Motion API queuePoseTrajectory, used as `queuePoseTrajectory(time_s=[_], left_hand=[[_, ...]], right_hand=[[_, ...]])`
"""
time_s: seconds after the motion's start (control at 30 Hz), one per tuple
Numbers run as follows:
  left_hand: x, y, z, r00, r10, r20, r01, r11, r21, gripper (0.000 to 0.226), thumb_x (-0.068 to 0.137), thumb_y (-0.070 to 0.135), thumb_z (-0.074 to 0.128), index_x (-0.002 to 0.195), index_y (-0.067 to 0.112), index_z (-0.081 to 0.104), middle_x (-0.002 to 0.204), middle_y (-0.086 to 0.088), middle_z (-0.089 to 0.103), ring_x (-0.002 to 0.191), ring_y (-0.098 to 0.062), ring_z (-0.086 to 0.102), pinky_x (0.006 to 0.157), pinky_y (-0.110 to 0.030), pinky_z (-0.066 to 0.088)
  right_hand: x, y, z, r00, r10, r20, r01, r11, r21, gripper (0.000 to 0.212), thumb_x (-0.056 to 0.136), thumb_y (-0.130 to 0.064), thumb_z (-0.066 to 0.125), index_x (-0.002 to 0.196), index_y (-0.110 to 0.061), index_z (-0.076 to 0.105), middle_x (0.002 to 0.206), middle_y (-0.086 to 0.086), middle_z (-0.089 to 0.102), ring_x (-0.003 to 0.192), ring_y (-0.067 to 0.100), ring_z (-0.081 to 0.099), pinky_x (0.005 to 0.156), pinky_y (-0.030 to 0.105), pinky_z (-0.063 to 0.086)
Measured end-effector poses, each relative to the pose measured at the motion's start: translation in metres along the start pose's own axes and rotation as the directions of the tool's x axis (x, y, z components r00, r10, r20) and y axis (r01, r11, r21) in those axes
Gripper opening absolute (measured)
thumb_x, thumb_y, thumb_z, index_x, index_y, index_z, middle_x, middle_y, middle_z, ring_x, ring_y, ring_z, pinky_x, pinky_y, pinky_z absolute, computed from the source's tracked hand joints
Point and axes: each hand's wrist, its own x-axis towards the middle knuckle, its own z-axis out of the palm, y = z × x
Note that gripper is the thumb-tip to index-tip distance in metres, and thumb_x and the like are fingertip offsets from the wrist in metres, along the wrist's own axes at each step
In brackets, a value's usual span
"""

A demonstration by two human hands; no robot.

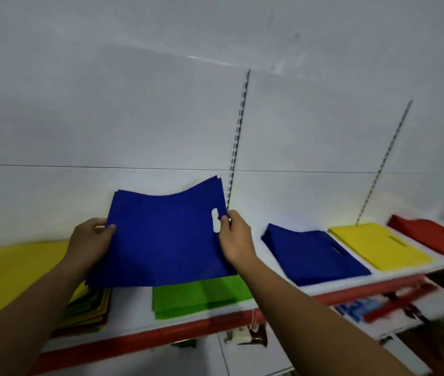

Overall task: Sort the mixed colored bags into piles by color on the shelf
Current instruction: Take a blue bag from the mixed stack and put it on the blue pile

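I hold a small stack of blue bags above the white shelf. My left hand grips its left edge and my right hand pinches its right edge beside the handle cut-out. Under it on the left lies the mixed pile with a yellow bag on top. A green pile lies below the held bags. To the right lie a blue pile, a yellow pile and a red pile.
The shelf has a red front strip and white back panels with slotted metal uprights. A lower shelf at the right carries blurred packaged goods.
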Motion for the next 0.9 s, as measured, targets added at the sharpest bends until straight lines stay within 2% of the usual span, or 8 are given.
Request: queuePoseTrajectory(time_s=[0.1,0.17,0.33,0.5,0.63,0.77,0.9], left_hand=[[-0.011,0.028,0.064,0.997,0.040,0.069,-0.038,0.999,-0.031,0.022,0.099,0.021,0.058,0.116,0.010,0.067,0.108,-0.009,0.071,0.096,-0.029,0.066,0.092,-0.046,0.053],[-0.023,0.047,0.109,0.990,0.049,0.129,-0.042,0.998,-0.056,0.019,0.099,0.020,0.058,0.112,0.011,0.068,0.104,-0.008,0.072,0.093,-0.028,0.068,0.091,-0.048,0.055],[-0.066,0.094,0.221,0.969,0.079,0.233,-0.050,0.991,-0.128,0.012,0.099,0.012,0.058,0.103,0.009,0.069,0.098,-0.007,0.073,0.088,-0.026,0.070,0.088,-0.048,0.057],[-0.109,0.132,0.325,0.943,0.092,0.321,-0.048,0.989,-0.142,0.015,0.095,0.010,0.056,0.099,0.013,0.070,0.093,-0.001,0.074,0.084,-0.022,0.071,0.085,-0.044,0.059],[-0.134,0.149,0.387,0.931,0.068,0.359,-0.020,0.990,-0.136,0.016,0.091,0.007,0.056,0.093,0.014,0.070,0.089,-0.002,0.074,0.082,-0.023,0.071,0.082,-0.043,0.059],[-0.138,0.154,0.430,0.932,0.054,0.357,-0.024,0.996,-0.088,0.015,0.088,0.010,0.056,0.090,0.014,0.070,0.085,-0.005,0.073,0.081,-0.027,0.069,0.081,-0.043,0.059],[-0.127,0.143,0.461,0.939,0.036,0.343,-0.035,0.999,-0.008,0.017,0.085,0.012,0.053,0.087,0.007,0.069,0.083,-0.015,0.069,0.073,-0.029,0.062,0.068,-0.039,0.051]], right_hand=[[0.003,0.039,-0.063,0.994,0.049,-0.102,-0.054,0.998,-0.044,0.030,0.106,-0.023,0.037,0.082,-0.011,0.049,0.075,0.000,0.055,0.064,0.011,0.047,0.056,0.025,0.035],[0.003,0.067,-0.109,0.984,0.076,-0.160,-0.086,0.995,-0.058,0.030,0.105,-0.022,0.039,0.079,-0.011,0.050,0.074,0.000,0.056,0.063,0.011,0.048,0.054,0.023,0.035],[0.000,0.137,-0.215,0.950,0.139,-0.281,-0.161,0.985,-0.057,0.022,0.104,-0.027,0.047,0.097,-0.015,0.064,0.087,-0.004,0.066,0.078,0.005,0.060,0.063,0.022,0.043],[-0.007,0.197,-0.307,0.903,0.172,-0.394,-0.208,0.977,-0.050,0.016,0.103,-0.025,0.051,0.101,-0.017,0.064,0.088,-0.001,0.067,0.076,0.005,0.060,0.057,0.019,0.039],[-0.009,0.239,-0.358,0.890,0.204,-0.408,-0.249,0.967,-0.061,0.015,0.102,-0.027,0.052,0.101,-0.018,0.064,0.083,-0.004,0.066,0.074,0.010,0.061,0.057,0.025,0.041],[0.005,0.277,-0.384,0.894,0.233,-0.382,-0.292,0.951,-0.104,0.016,0.102,-0.027,0.053,0.095,-0.018,0.065,0.083,-0.005,0.066,0.075,0.009,0.060,0.057,0.025,0.040],[0.036,0.314,-0.384,0.906,0.293,-0.305,-0.347,0.928,-0.139,0.020,0.100,-0.023,0.055,0.086,-0.016,0.067,0.081,-0.004,0.066,0.075,0.012,0.059,0.057,0.024,0.038]])
